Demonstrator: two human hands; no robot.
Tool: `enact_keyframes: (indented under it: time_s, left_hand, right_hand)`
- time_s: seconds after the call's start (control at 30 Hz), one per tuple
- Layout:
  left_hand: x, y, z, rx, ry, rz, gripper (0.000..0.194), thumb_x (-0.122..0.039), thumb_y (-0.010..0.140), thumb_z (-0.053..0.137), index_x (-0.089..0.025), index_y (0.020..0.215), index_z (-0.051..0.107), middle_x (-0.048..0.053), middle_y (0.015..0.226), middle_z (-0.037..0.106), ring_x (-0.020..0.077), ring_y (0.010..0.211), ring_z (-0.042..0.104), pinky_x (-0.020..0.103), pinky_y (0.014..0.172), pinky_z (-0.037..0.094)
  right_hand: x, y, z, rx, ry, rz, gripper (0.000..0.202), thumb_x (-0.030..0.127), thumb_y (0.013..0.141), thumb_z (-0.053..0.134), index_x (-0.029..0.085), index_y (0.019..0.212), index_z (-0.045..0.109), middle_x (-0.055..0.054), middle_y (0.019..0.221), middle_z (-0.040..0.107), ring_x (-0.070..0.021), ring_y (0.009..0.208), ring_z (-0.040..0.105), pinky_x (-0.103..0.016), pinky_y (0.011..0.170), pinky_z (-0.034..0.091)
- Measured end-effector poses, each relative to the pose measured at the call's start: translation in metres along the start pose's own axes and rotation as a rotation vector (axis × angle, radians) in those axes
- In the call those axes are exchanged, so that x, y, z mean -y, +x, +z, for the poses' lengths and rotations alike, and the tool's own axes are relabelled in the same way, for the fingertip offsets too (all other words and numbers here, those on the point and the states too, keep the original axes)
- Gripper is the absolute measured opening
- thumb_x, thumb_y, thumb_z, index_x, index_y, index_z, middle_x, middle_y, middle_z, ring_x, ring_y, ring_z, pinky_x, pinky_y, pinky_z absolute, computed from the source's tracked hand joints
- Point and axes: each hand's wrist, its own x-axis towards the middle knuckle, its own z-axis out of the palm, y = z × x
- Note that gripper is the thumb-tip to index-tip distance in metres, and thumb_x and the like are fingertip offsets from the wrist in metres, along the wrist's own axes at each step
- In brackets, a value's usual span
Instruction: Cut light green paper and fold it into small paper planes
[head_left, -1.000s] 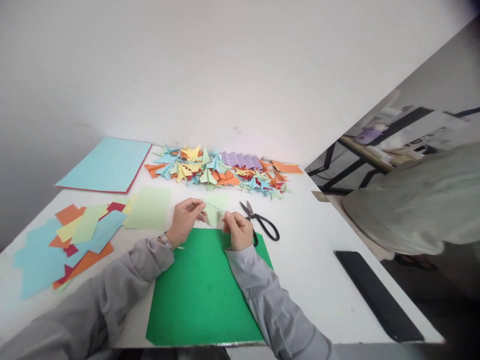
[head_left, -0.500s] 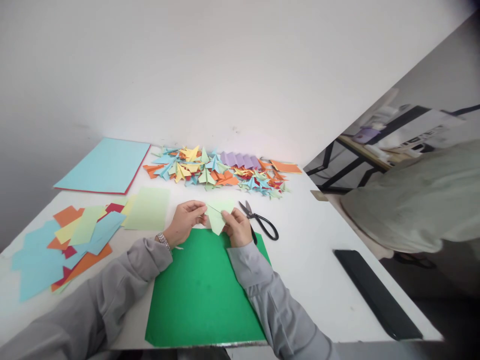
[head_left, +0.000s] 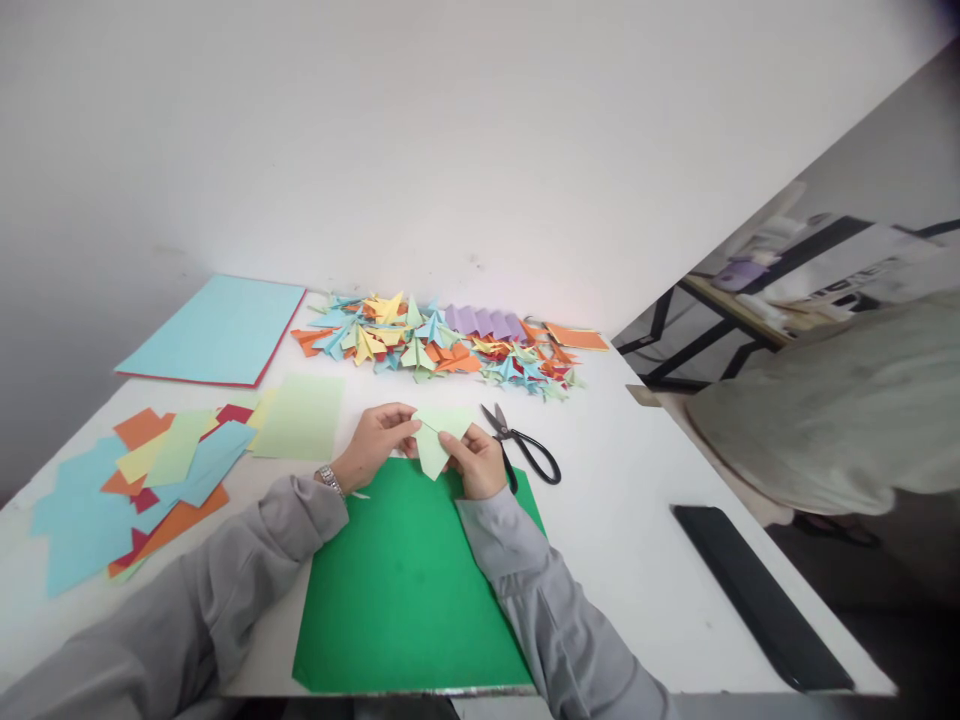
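A pale green folded paper (head_left: pixel 433 458), with a pointed lower end and a crease line across its top, is held up between both hands. My left hand (head_left: pixel 375 440) pinches its left side, thumb in front. On the right side, my right hand (head_left: pixel 478 460) grips it with the thumb pressed on the front face; its other fingers are partly hidden behind. Beneath the hands lies a green board (head_left: pixel 416 590). Black-handled scissors (head_left: pixel 529 450) rest with blades apart just beyond my right hand, partly covered by it.
Along the wall lie several folded paper planes (head_left: pixel 420 345) and a purple pleated paper (head_left: pixel 486 322). Coloured paper pieces (head_left: pixel 169 460) and a blue sheet stack (head_left: pixel 217 330) are at left. A black flat object (head_left: pixel 757 595) sits at right, near another person (head_left: pixel 825 400).
My right thumb has moved slightly left and down over the pale green paper, and the paper's face now turns more toward me. The whole view has shifted a little.
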Motion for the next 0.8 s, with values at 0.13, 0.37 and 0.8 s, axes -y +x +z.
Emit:
enact_keyframes:
  time_s: [0.13, 0.37, 0.8]
  left_hand:
    - [-0.003, 0.001, 0.000, -0.045, -0.005, 0.002, 0.023, -0.027, 0.061, 0.068, -0.011, 0.077, 0.062, 0.001, 0.062, 0.061, 0.0098, 0.048, 0.055, 0.022, 0.045, 0.046]
    - [-0.002, -0.002, 0.002, 0.005, -0.082, 0.007, 0.028, -0.030, 0.063, 0.068, -0.013, 0.084, 0.065, 0.003, 0.072, 0.065, 0.0124, 0.060, 0.059, 0.026, 0.055, 0.050]
    - [-0.003, 0.005, -0.010, 0.059, -0.027, -0.171, 0.025, -0.026, 0.053, 0.075, -0.010, 0.070, 0.068, 0.003, 0.059, 0.064, 0.0117, 0.053, 0.057, 0.024, 0.051, 0.045]
  right_hand:
    - [0.004, -0.002, 0.002, 0.033, -0.024, 0.001, 0.029, 0.037, 0.058, 0.071, 0.017, 0.077, 0.062, 0.003, 0.049, 0.060, -0.0105, 0.037, 0.048, -0.025, 0.036, 0.039]
    - [0.004, -0.003, 0.004, -0.039, -0.055, -0.061, 0.025, 0.036, 0.057, 0.072, 0.017, 0.069, 0.061, 0.003, 0.042, 0.057, -0.0105, 0.034, 0.047, -0.024, 0.036, 0.038]
    - [0.011, 0.005, -0.011, 0.005, -0.083, 0.033, 0.029, 0.047, 0.062, 0.065, 0.018, 0.063, 0.063, 0.003, 0.050, 0.059, -0.0087, 0.042, 0.050, -0.021, 0.039, 0.038]
